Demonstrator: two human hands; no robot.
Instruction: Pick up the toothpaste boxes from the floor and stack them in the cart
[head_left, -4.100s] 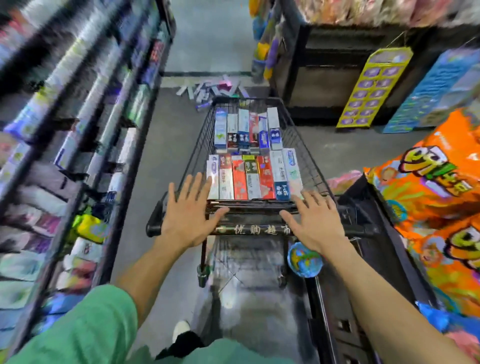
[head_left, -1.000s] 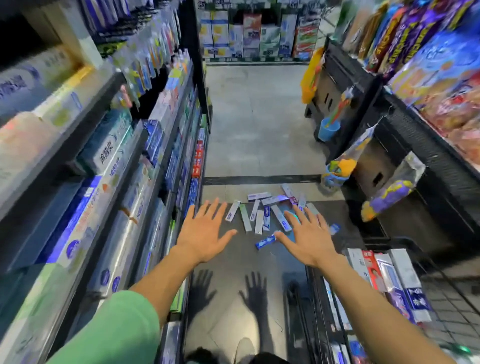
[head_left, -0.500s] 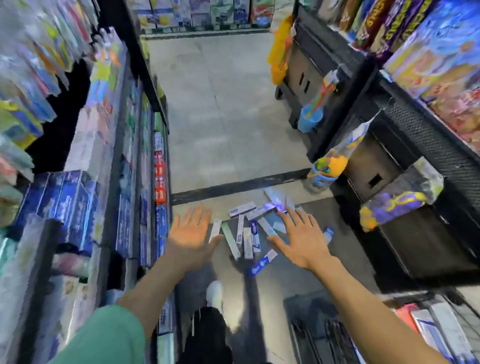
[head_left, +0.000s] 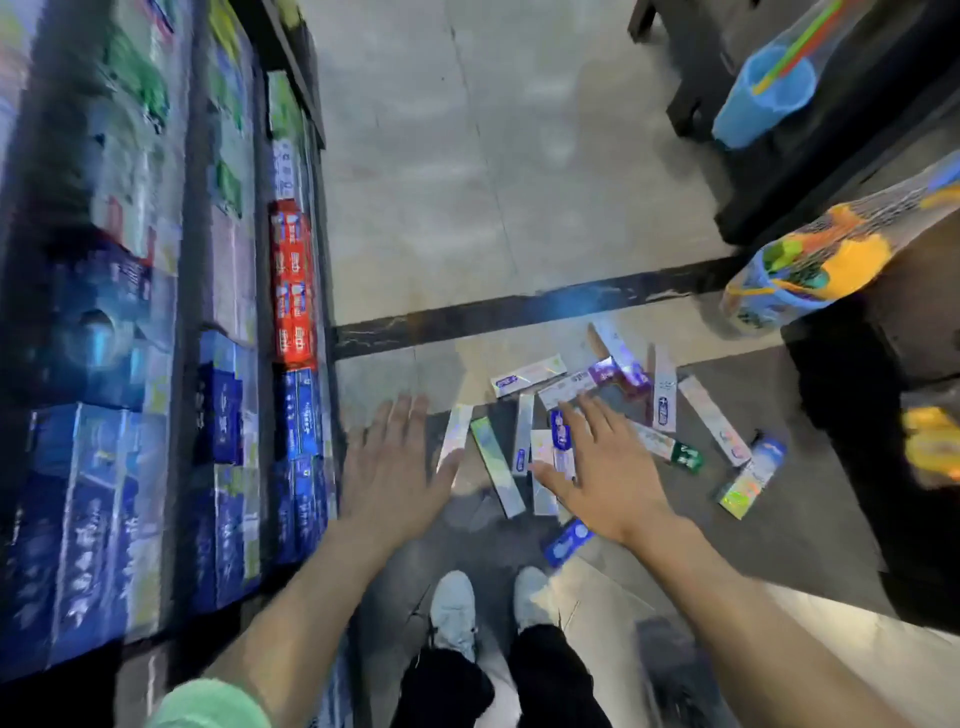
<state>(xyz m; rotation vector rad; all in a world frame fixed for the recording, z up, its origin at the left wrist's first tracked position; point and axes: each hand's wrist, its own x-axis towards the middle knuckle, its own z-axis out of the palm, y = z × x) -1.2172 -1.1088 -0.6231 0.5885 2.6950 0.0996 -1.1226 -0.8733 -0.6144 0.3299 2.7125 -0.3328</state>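
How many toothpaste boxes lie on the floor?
13 boxes: two beside the left hand, four around the right hand's fingers, one by its wrist, six scattered beyond. The hand may hide more.

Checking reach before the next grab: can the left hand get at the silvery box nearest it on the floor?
Probably yes. The left hand is open and empty, its thumb right beside the silvery toothpaste box, and nothing lies on that box.

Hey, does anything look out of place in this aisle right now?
Yes. Toothpaste boxes lie scattered on the floor at odd angles, some overlapping, beside the stocked shelf. Both open hands, left hand and right hand, hover over them, holding nothing.
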